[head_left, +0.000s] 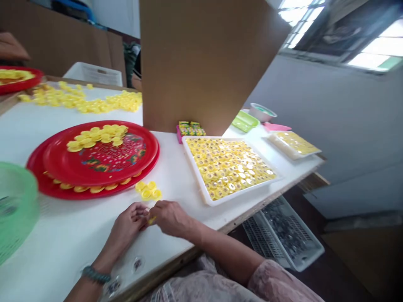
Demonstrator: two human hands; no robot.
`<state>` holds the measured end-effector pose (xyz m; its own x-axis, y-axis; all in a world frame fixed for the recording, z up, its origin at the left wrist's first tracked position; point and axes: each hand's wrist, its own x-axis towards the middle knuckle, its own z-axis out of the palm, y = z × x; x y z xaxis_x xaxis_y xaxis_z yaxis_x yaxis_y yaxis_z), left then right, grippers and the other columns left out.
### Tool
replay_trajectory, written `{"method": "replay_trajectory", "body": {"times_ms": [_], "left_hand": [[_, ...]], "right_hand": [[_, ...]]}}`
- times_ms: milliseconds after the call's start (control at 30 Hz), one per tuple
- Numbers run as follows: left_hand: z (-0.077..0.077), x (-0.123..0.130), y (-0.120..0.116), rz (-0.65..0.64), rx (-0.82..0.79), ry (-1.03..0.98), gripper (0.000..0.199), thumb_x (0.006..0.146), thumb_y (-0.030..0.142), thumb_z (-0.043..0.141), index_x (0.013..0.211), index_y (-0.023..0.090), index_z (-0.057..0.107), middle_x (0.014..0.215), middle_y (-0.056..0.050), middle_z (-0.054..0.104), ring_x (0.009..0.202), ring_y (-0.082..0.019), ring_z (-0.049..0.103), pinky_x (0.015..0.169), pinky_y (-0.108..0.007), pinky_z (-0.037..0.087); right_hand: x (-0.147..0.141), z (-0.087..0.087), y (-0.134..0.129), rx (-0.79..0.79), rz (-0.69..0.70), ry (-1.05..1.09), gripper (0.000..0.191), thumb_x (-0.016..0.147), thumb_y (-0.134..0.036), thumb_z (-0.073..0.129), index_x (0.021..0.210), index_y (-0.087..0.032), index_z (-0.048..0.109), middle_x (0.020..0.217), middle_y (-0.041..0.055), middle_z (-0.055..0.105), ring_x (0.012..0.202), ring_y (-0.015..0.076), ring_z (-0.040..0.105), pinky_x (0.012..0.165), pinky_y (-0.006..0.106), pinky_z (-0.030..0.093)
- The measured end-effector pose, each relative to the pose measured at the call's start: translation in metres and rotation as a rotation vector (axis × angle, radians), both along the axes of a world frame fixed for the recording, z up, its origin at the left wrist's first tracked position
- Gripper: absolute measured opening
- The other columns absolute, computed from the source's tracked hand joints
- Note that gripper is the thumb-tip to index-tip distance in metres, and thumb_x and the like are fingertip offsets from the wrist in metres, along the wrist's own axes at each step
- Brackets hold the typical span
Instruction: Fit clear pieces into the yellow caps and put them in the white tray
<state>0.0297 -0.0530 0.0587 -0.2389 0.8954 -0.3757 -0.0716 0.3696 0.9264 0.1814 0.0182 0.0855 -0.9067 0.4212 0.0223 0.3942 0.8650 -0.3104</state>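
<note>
My left hand (130, 221) and my right hand (171, 219) meet over the white table near its front edge, fingertips touching. A yellow round piece (152, 219) peeks out under the right fingers, which are pinched on it. The left fingers are curled closed, and what they hold is mostly hidden. Just beyond the hands lies a small group of yellow round cups (147, 193). Near my left wrist lie clear round pieces (137, 264) with dark centres. To the right, a white tray (209, 201) is filled with rows of yellow rounds with dark centres.
At left, stacked red trays (63, 167) carry yellow cups beside a green basket (19, 209). A cardboard sheet (201, 63) stands upright behind. Small yellow-green packs (192, 128), a lime tray (245, 121) and a bowl (262, 112) stand farther back. A crate (302, 256) sits below the table.
</note>
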Motion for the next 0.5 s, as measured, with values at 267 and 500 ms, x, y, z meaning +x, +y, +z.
{"method": "replay_trajectory", "body": {"times_ms": [267,500], "left_hand": [[-0.005,0.001,-0.004,0.011,-0.072,0.077,0.054,0.056,0.054,0.070,0.093,0.018,0.056,0.078,-0.002,0.065,0.059,-0.014,0.059,0.056,-0.025,0.050],[-0.015,0.004,0.000,0.076,-0.103,0.154,0.053,0.051,0.060,0.068,0.083,0.019,0.059,0.066,-0.001,0.063,0.050,-0.014,0.055,0.048,-0.025,0.047]], "right_hand": [[0.077,0.021,0.008,-0.009,-0.374,0.422,0.028,0.078,-0.020,0.058,0.106,-0.020,0.057,0.098,0.0055,0.063,0.085,0.0149,0.060,0.075,0.023,0.048],[0.200,0.056,0.116,0.293,-0.983,0.317,0.027,0.082,-0.022,0.053,0.108,-0.018,0.059,0.099,0.0063,0.062,0.072,0.0122,0.061,0.068,0.025,0.048]]}}
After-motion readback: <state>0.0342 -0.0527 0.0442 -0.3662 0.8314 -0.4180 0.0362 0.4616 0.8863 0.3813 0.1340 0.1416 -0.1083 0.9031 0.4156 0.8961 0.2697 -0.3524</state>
